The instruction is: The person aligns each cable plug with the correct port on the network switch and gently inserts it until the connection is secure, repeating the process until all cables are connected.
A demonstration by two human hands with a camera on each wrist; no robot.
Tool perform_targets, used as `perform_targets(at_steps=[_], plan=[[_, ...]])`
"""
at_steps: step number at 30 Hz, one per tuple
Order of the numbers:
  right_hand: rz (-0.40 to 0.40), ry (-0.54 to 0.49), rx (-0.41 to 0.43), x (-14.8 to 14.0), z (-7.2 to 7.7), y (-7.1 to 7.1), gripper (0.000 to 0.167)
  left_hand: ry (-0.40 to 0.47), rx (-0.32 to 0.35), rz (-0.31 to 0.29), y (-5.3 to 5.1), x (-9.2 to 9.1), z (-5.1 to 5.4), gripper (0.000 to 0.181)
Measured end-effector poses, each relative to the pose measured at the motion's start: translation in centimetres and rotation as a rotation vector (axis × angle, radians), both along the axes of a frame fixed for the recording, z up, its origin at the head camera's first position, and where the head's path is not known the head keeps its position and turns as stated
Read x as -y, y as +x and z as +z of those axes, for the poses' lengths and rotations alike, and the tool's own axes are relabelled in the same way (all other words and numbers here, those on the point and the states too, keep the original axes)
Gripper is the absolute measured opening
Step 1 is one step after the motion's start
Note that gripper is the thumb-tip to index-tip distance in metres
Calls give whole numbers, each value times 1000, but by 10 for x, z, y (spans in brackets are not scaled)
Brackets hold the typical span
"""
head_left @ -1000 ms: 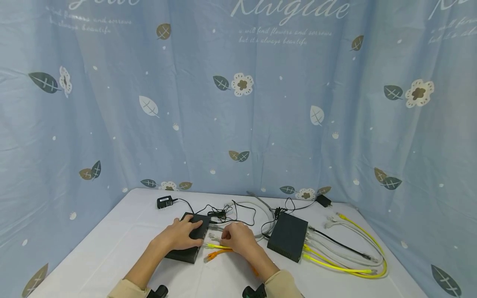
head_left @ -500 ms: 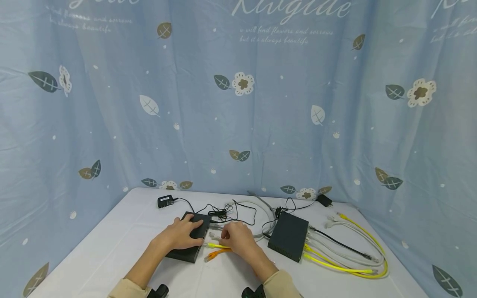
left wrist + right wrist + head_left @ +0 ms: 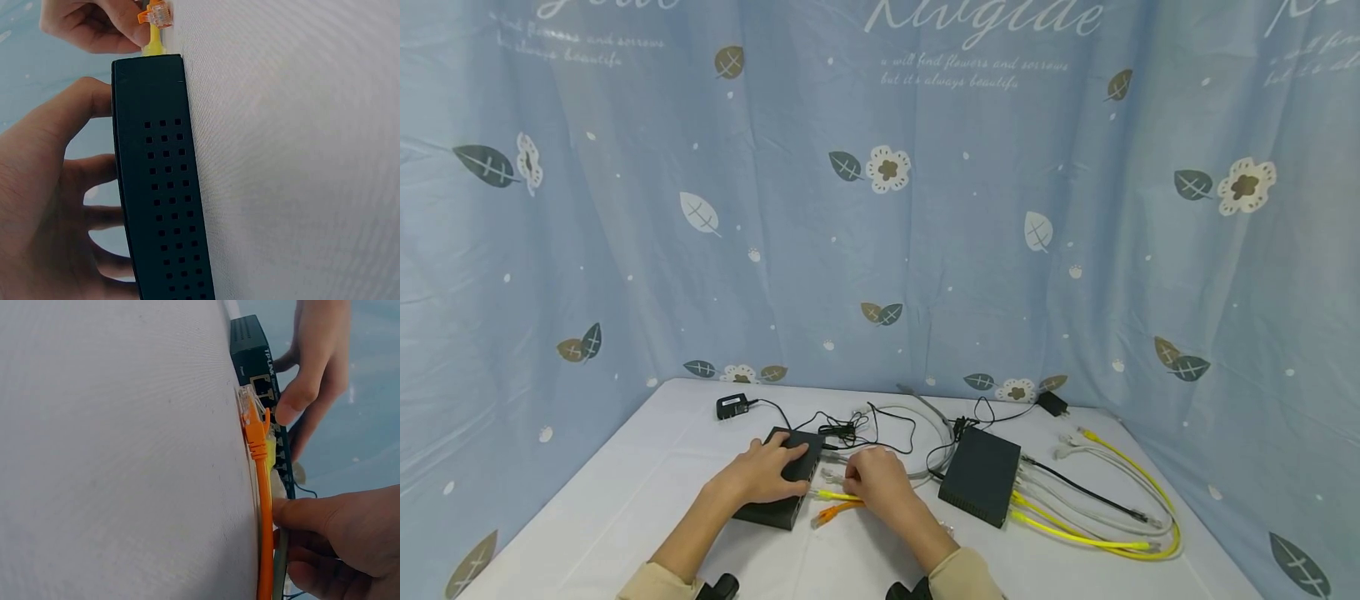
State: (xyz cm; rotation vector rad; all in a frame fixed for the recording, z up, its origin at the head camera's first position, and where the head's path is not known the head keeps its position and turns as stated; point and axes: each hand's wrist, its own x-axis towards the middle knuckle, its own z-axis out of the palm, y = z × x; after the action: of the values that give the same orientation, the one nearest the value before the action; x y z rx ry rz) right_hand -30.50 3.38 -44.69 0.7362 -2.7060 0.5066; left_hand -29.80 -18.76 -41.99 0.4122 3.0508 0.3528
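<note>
A black TP-LINK network switch (image 3: 797,471) lies flat on the table's left half, its row of ports (image 3: 262,387) facing right. My left hand (image 3: 763,471) rests on top of it, fingers spread, thumb at the port-side edge. Just right of the switch, my right hand (image 3: 883,483) pinches a network cable with curled fingers; its colour at the fingertips is partly hidden. A yellow network cable (image 3: 835,495) runs from the switch's near port end towards the right hand. Beside it lies an orange network cable (image 3: 831,513), its clear plug (image 3: 247,400) loose outside the ports.
A second black switch (image 3: 981,475) stands to the right, with yellow, white and black cables (image 3: 1097,546) on its right side. Power adapters (image 3: 732,406) sit near the back. Tangled black cords (image 3: 842,429) and grey cable loops (image 3: 936,425) lie between the switches. A patterned curtain (image 3: 880,250) hangs behind.
My right hand stays almost in place, its wrist shifting slightly. The left hand and the switch have not visibly moved.
</note>
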Motion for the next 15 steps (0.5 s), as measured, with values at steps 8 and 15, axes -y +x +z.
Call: perform_targets(at_steps=[8,15], plan=[[4,29,-76,0,-3,0,11,4,-10,-5,0,0,-1,69],[0,42,-112,0,-3,-1,12,4,-13,-7,-1,0,-1,69]])
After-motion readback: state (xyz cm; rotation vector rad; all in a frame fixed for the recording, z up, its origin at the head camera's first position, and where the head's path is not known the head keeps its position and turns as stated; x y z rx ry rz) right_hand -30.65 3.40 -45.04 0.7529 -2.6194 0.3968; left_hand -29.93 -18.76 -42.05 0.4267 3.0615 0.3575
